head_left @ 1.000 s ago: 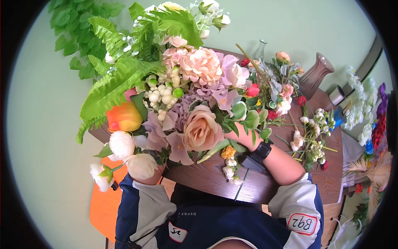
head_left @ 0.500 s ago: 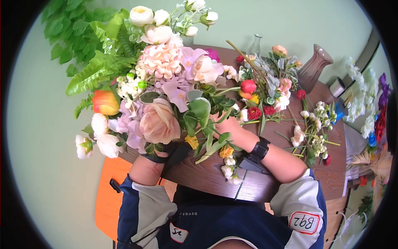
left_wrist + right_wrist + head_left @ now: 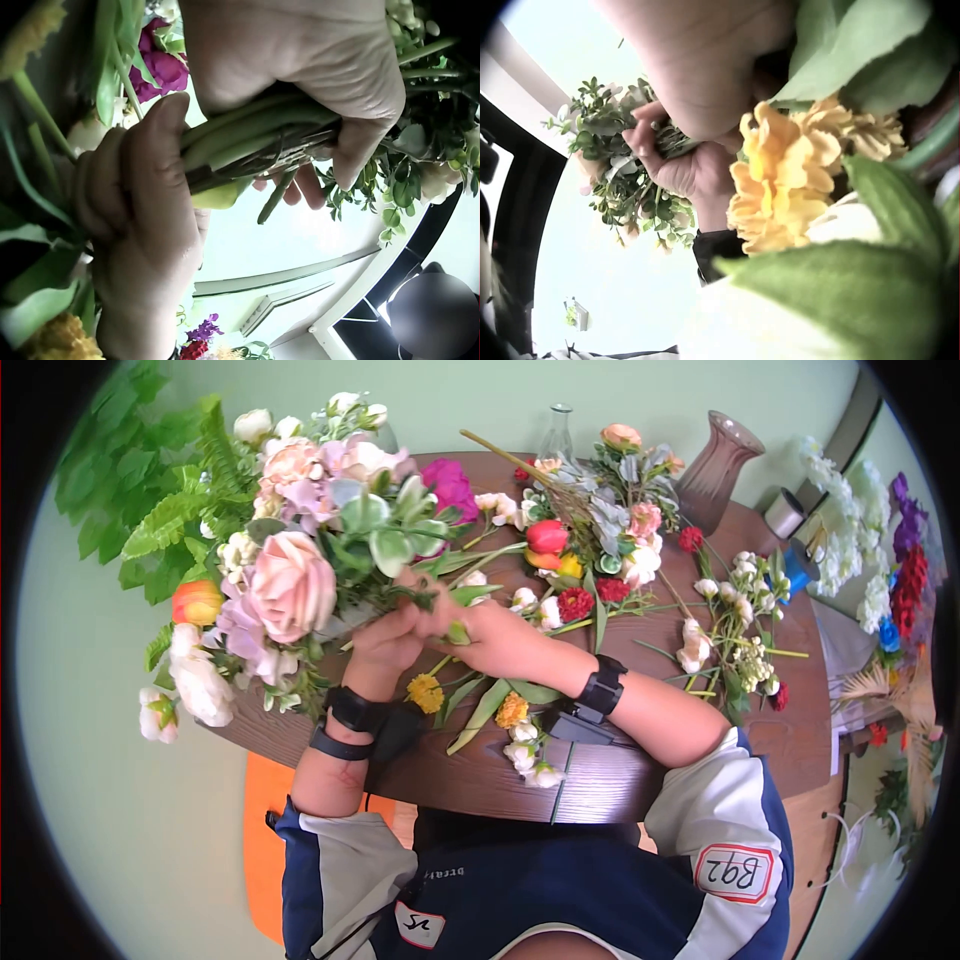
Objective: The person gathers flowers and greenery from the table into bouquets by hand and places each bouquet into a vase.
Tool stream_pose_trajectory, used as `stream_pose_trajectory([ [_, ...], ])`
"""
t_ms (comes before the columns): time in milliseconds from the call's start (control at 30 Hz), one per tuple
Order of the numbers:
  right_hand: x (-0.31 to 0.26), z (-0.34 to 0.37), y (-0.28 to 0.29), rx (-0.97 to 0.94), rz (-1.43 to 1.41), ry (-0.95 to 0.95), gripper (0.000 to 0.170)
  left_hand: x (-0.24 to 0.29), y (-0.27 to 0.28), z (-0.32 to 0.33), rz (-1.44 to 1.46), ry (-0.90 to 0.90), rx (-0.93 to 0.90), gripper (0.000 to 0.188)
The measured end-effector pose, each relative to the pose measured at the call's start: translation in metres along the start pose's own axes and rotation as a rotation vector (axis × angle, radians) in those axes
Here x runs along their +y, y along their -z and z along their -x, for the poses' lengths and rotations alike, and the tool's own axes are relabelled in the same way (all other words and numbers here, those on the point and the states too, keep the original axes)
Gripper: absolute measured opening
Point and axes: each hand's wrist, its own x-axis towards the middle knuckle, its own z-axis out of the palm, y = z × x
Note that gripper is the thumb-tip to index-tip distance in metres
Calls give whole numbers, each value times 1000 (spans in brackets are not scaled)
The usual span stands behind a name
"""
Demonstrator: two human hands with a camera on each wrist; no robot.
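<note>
My left hand [image 3: 388, 642] grips the stems of a large bouquet [image 3: 295, 585], tilted to the left with its flowers away from me. In the left wrist view its thumb and fingers wrap the green stem bundle [image 3: 255, 142]. My right hand [image 3: 470, 628] is beside it, and in that same wrist view its fingers [image 3: 161, 157] curl round the lower end of the stems. The right wrist view shows my left hand [image 3: 694, 176] on the stems below the foliage; my right hand [image 3: 705, 67] is partly cut off by the frame, its fingertips hidden.
Loose flowers, with red tulips [image 3: 547, 537] and yellow blooms [image 3: 425, 693], lie on the dark wooden table [image 3: 480, 765]. A brownish glass vase [image 3: 715, 475], a clear bottle [image 3: 559, 435] and a silver can [image 3: 784, 513] stand at the back. Leafy greenery [image 3: 110, 470] hangs at left.
The bouquet has moved left and tilted, its heads turned away. My hands, hidden behind the flowers before, now show at the stems. The head view has shifted somewhat.
</note>
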Motion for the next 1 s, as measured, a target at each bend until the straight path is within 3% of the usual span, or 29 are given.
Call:
stream_pose_trajectory([
  [67, -8, 1, -2, -6, 18, 8, 28, -1, 13, 4, 327, 57, -130, 34],
  [100, -12, 2, -3, -23, 30, 22, 31, 0, 13, 5, 339, 63, -133, 34],
  [167, -15, 6, -1, -55, 21, -21, 39, 7, 9, 7, 405, 133, 19, 27],
  [233, -12, 5, -1, -70, 95, 43, 45, 11, 11, 1, 363, 102, -72, 28],
  [300, -7, 4, 4, -54, 196, 53, 41, 21, 6, 0, 318, 87, 103, 15],
  [333, -4, 1, 10, 57, 229, 204, 42, 23, 14, -4, 316, 51, 14, 28],
  [367, -2, 0, 18, 173, 258, 346, 42, 35, 15, -8, 333, 15, 111, 40],
  [433, 1, -4, 36, 285, 336, 414, 37, 45, 27, -8, 323, -26, 181, 37],
  [567, 22, -6, 64, 433, 852, 288, 33, 56, 46, -8, 328, -73, 191, 33],
  [633, 40, -3, 74, 326, 973, 194, 32, 58, 52, -6, 261, -75, 220, 30],
  [767, 35, -4, 82, 396, 967, 246, 7, 60, 48, -4, 114, -15, 259, 29],
  [867, 2, 0, 90, 411, 890, 324, 7, 59, 44, -5, -38, 105, 231, 34],
  [1000, -50, 17, 106, 598, 832, 435, 10, 50, 33, -5, -101, 236, 236, 29],
])
